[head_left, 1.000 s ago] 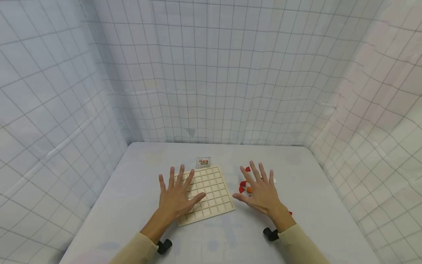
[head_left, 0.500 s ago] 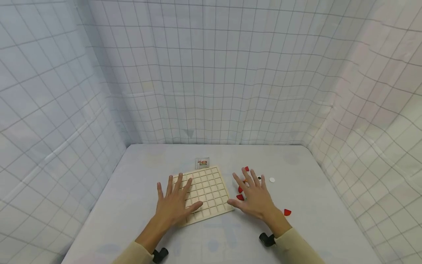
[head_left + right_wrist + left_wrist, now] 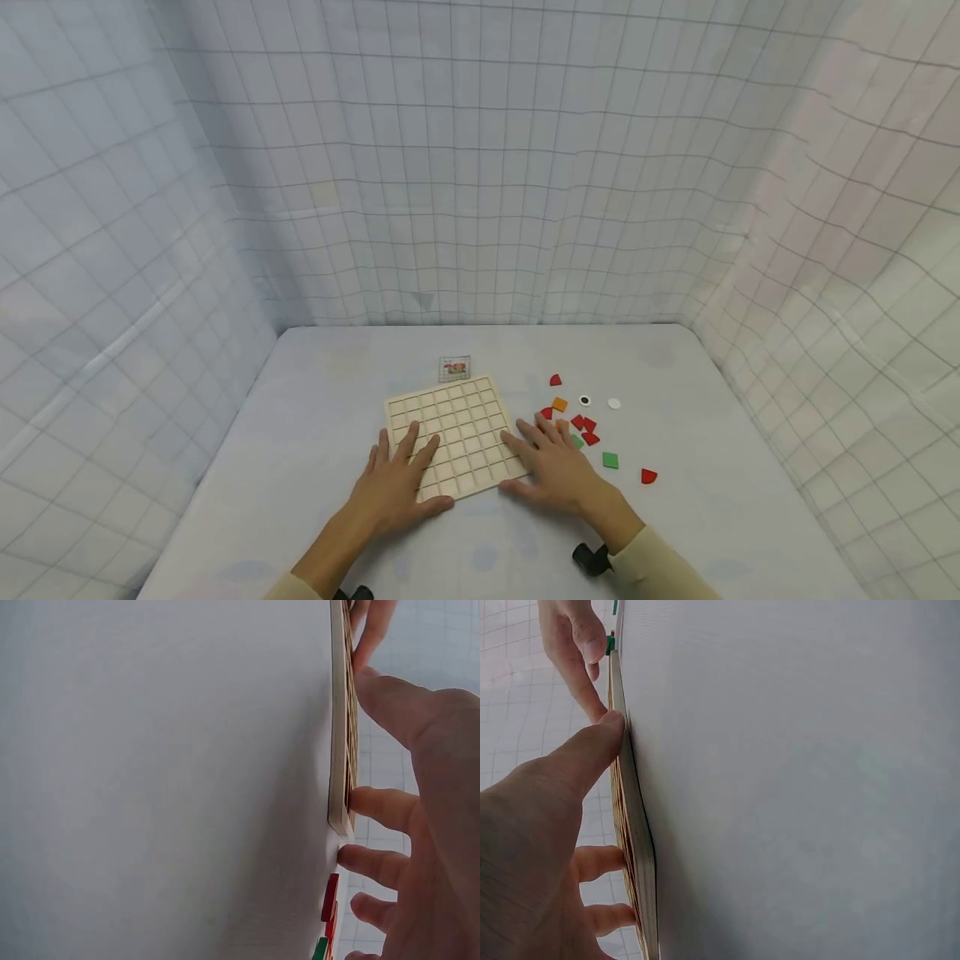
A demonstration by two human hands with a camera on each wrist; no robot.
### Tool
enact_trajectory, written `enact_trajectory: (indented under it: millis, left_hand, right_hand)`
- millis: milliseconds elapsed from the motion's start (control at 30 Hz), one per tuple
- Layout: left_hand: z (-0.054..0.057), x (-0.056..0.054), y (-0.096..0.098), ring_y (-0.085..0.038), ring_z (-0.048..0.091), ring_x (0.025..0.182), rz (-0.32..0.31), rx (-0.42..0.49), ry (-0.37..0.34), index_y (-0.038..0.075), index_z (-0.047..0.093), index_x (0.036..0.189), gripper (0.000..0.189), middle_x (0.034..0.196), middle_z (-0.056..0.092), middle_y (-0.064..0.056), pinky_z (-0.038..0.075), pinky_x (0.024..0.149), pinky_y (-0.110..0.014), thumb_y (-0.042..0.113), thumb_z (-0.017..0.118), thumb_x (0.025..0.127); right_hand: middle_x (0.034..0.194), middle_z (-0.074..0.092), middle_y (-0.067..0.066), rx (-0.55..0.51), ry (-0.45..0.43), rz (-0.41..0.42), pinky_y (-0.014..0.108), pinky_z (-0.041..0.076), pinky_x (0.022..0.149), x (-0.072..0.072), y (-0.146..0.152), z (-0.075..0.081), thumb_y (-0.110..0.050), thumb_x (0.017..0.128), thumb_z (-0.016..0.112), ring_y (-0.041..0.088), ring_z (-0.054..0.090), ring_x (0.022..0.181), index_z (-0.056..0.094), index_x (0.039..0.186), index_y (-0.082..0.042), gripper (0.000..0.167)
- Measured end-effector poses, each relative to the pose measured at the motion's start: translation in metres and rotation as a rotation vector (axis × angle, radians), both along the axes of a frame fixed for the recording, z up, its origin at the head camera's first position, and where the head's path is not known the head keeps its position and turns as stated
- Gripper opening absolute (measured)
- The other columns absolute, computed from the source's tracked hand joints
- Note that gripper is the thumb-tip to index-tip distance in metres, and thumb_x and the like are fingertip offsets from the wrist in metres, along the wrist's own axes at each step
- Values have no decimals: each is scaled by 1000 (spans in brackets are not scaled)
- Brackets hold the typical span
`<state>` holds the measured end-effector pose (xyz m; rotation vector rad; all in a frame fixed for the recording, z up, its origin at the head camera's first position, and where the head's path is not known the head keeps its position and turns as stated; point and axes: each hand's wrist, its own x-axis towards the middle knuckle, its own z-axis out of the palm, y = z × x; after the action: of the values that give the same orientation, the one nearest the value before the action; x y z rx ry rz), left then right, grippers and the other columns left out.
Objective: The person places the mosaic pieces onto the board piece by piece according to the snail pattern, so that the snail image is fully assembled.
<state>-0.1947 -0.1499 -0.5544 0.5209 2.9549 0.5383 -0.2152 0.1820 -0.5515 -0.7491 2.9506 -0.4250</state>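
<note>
A pale wooden grid board (image 3: 461, 417) lies slightly turned on the white table, its square cells bare where they show. My left hand (image 3: 392, 492) spreads over the board's front left part. In the left wrist view its fingertips meet the board's top and its thumb (image 3: 592, 754) lies at the edge. My right hand (image 3: 558, 473) is at the board's right edge, with thumb and index finger (image 3: 382, 806) at the board and the other fingers beyond its corner, among small coloured pieces. Some pieces are partly hidden under that hand.
Right of the board lie several red pieces (image 3: 590, 438), orange squares (image 3: 559, 404), green squares (image 3: 611, 460), a white disc (image 3: 613, 403) and a black-and-white disc (image 3: 585, 401). A small picture card (image 3: 454, 368) lies behind the board. Grid-patterned curtains (image 3: 480, 183) surround the table (image 3: 337, 358).
Both hands have come down and towards the board; the right hand has moved left to its edge, uncovering more of the coloured pieces. The view has shifted a little.
</note>
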Motion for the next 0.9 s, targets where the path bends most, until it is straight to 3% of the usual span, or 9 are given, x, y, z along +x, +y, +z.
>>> enact_trajectory:
  millis: [200,367,500,600,900]
  left_hand:
    - [1,-1,4,-85,17,164,-10,40,-18,23,51,177,104,192,32,-20,49,112,-91,75,87,94]
    - [4,-4,8,-86,21,162,-63,65,-30,21,57,174,102,191,35,-21,55,101,-91,70,93,91]
    - [6,-6,11,-86,19,162,-107,82,-40,21,58,172,101,190,35,-22,58,97,-90,67,95,91]
    - [8,-7,14,-86,18,163,-124,101,-56,21,60,171,99,190,35,-23,57,97,-90,64,96,91]
    - [10,-9,26,-85,16,164,-167,132,-80,21,62,170,96,190,35,-22,56,96,-91,61,99,90]
  right_hand:
    - [182,51,13,5,24,36,73,32,141,4,-1,1,-64,108,76,48,37,176,59,172,-21,79]
    - [164,66,12,17,102,30,63,42,138,9,2,2,-52,102,90,43,51,164,71,155,-18,66]
    - [150,69,7,23,143,16,53,54,127,14,5,2,-53,96,95,34,55,151,75,146,-19,64]
    - [145,69,2,40,159,-7,48,57,121,18,9,2,-57,94,96,27,54,143,75,144,-21,65]
    - [141,69,2,29,166,-12,56,52,129,26,25,6,-59,93,97,29,58,142,78,141,-23,63]
